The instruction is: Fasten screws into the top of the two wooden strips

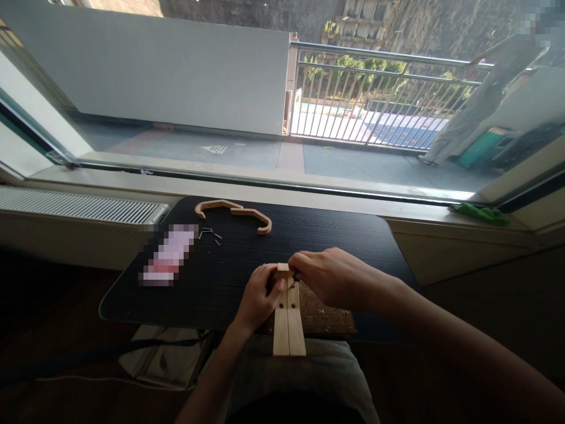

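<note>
Two pale wooden strips (289, 338) lie side by side, with dark round holes partway along, and reach over the table's near edge. At their far end sits a small wooden block (283, 270). My left hand (258, 297) is closed on this block from the left, thumb towards the strips. My right hand (329, 274) is pinched at the block's right side; a small dark thing shows at its fingertips, too hidden to name. Under the strips lies a brown, speckled board (329, 316).
On the black table (212, 294), two hook-shaped wooden pieces (251, 213) lie at the back, near several loose screws (217, 237) and a blurred pink packet (170, 259). A radiator (83, 205) stands left, and a green cloth (480, 214) lies on the sill. Outside the window is a person.
</note>
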A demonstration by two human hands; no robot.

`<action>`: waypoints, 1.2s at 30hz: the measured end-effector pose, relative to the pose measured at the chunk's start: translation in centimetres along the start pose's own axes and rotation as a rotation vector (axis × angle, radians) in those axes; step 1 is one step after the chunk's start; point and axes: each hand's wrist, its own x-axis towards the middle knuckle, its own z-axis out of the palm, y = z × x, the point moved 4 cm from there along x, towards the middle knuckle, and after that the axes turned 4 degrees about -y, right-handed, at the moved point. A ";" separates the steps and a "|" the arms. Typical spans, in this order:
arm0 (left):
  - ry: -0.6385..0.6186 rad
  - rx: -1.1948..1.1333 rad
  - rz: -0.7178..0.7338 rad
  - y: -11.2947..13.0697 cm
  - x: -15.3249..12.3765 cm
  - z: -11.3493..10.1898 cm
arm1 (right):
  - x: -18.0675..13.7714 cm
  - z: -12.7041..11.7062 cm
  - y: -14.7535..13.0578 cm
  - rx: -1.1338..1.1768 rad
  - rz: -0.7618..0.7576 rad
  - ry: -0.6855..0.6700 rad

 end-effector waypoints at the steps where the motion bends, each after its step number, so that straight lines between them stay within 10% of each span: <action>1: 0.001 -0.001 0.002 0.0 0.0 0.0 | 0.0 -0.1 0.0 0.001 0.004 -0.004; 36: -0.025 0.015 0.000 -0.1 -0.1 0.1 | 1.8 -0.8 -0.3 -0.251 0.189 0.036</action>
